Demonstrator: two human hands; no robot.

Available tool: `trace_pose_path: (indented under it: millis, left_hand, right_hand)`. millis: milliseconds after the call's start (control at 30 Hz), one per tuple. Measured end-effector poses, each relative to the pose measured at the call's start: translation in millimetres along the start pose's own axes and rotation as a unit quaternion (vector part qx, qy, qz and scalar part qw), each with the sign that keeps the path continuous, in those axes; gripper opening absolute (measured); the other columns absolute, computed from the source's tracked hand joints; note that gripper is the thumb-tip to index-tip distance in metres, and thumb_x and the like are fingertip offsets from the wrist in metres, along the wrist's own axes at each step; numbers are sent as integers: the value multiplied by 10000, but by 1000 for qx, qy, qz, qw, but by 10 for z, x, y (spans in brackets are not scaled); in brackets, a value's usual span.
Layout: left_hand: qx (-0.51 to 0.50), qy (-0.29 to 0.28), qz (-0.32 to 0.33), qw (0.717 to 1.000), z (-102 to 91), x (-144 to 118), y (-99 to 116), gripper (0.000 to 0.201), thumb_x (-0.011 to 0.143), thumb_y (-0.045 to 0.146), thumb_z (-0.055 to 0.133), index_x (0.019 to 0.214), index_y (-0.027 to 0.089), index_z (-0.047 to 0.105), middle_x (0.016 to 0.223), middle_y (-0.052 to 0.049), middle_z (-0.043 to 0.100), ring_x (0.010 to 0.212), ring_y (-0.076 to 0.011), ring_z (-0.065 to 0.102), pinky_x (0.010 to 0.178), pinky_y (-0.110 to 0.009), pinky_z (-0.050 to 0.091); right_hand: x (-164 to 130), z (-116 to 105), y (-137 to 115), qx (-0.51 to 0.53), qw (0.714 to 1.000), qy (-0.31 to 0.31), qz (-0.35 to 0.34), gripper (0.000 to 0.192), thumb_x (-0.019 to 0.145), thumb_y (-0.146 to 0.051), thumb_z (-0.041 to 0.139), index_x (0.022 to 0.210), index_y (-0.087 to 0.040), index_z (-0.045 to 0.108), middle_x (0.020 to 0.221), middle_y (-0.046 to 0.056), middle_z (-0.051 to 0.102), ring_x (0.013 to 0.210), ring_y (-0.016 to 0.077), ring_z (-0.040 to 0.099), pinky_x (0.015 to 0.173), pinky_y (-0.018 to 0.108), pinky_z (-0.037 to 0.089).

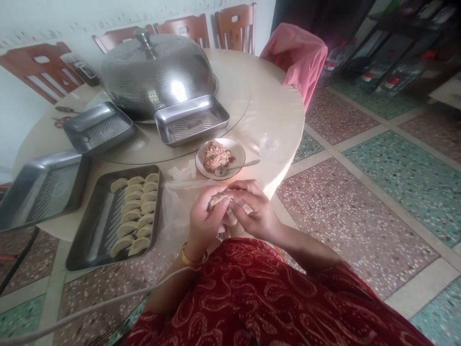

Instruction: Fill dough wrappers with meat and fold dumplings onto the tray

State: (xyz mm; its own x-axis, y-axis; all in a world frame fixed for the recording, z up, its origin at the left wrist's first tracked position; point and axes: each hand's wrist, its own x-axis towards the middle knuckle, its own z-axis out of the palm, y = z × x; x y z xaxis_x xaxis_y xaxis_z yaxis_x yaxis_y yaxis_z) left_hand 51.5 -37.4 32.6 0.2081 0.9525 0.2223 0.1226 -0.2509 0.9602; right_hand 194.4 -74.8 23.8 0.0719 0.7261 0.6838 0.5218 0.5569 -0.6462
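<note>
Between my two hands, just in front of my body at the table's near edge, is a dumpling (pixel 220 198), mostly covered by the fingers. My left hand (pixel 207 211) is closed on its left side, thumb on top. From the right, my right hand (pixel 254 209) pinches the same dumpling with thumb and fingers. Just beyond the hands stands a plate (pixel 238 144) of minced filling (pixel 216 156), with a spoon (pixel 248 164) resting in it. Left of the hands, a metal tray (pixel 104 211) holds rows of folded dumplings (pixel 131 205) along its right side.
Three more metal trays (pixel 45 185) (pixel 99 126) (pixel 192 120) lie to the left and behind. A large domed steel lid (pixel 162 72) rises at the back. Chairs (pixel 236 29) ring the round table (pixel 277 96); a pink cloth (pixel 298 53) drapes one. A cable (pixel 108 302) crosses at lower left.
</note>
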Motion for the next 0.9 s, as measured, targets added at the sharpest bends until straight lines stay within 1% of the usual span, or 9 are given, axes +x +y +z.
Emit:
trace_pose_path:
  millis: [100, 200, 300, 367, 400, 533, 600, 767, 900]
  left_hand:
    - [-16, -23, -5, 1000, 6, -10, -2, 212, 848, 304, 670, 1028, 199, 709, 944, -27, 718, 592, -78, 617, 529, -177, 510]
    - [-26, -29, -21, 999, 6, -19, -12, 228, 853, 320, 665, 1041, 200, 715, 975, -33, 714, 546, -61, 586, 493, -171, 496]
    - [-40, -23, -32, 998, 1, -31, -15, 215, 848, 301, 669, 1038, 205, 698, 841, -4, 699, 543, -65, 581, 522, -174, 514]
    - [-62, -17, -39, 997, 2, -38, -8, 197, 842, 296, 676, 1014, 201, 672, 732, 20, 663, 522, -70, 574, 513, -178, 513]
    - [-71, -16, -41, 996, 4, -41, -3, 183, 840, 297, 678, 994, 199, 660, 717, 24, 655, 513, -71, 572, 503, -177, 509]
    - [-79, -24, -29, 996, 20, -41, 9, 140, 842, 300, 681, 918, 193, 633, 870, 2, 676, 529, -57, 589, 494, -172, 506]
    - [-83, -29, -27, 996, 28, -39, 12, 131, 847, 302, 679, 900, 192, 629, 943, -7, 672, 551, -58, 602, 495, -175, 511]
    - [-90, -27, -41, 995, 43, -45, 35, 109, 845, 279, 681, 900, 202, 628, 952, -2, 663, 590, -69, 617, 520, -187, 529]
    - [-104, -36, -26, 994, 39, -37, 43, 105, 851, 268, 673, 905, 201, 612, 945, 2, 654, 563, -62, 605, 504, -185, 516]
  right_hand:
    - [-16, 26, -4, -32, 999, 34, -18, 269, 914, -143, 570, 1117, -273, 691, 1088, 58, 674, 1035, 218, 632, 830, 432, 595]
    - [-23, 18, -11, -42, 998, 41, -10, 252, 916, -153, 573, 1110, -267, 686, 1128, 71, 667, 1077, 220, 632, 853, 425, 597]
    - [-33, -12, -4, -52, 997, 45, 16, 292, 895, -220, 624, 1184, -260, 645, 1168, 89, 655, 1099, 242, 628, 864, 456, 596]
    - [-41, -29, 8, -46, 998, 39, 33, 285, 877, -254, 652, 1162, -246, 645, 1163, 97, 656, 1086, 255, 633, 859, 476, 592]
    - [-45, -34, 15, -41, 998, 32, 39, 253, 874, -259, 656, 1126, -236, 655, 1149, 100, 659, 1077, 258, 636, 850, 477, 592]
    - [-50, -36, 37, -38, 998, 32, 27, 107, 872, -208, 650, 975, -204, 676, 1067, 102, 663, 1030, 243, 644, 811, 440, 596]
    - [-50, -34, 41, -36, 998, 36, 22, 83, 872, -177, 641, 940, -215, 671, 1054, 86, 663, 1010, 228, 644, 796, 422, 597]
    - [-53, -37, 33, -26, 999, 29, 28, 93, 891, -166, 616, 935, -235, 660, 1059, 62, 670, 983, 213, 644, 786, 409, 598]
    - [-56, -46, 19, -27, 998, 41, 23, 148, 865, -191, 636, 1007, -230, 651, 1055, 72, 672, 993, 221, 642, 795, 416, 592]
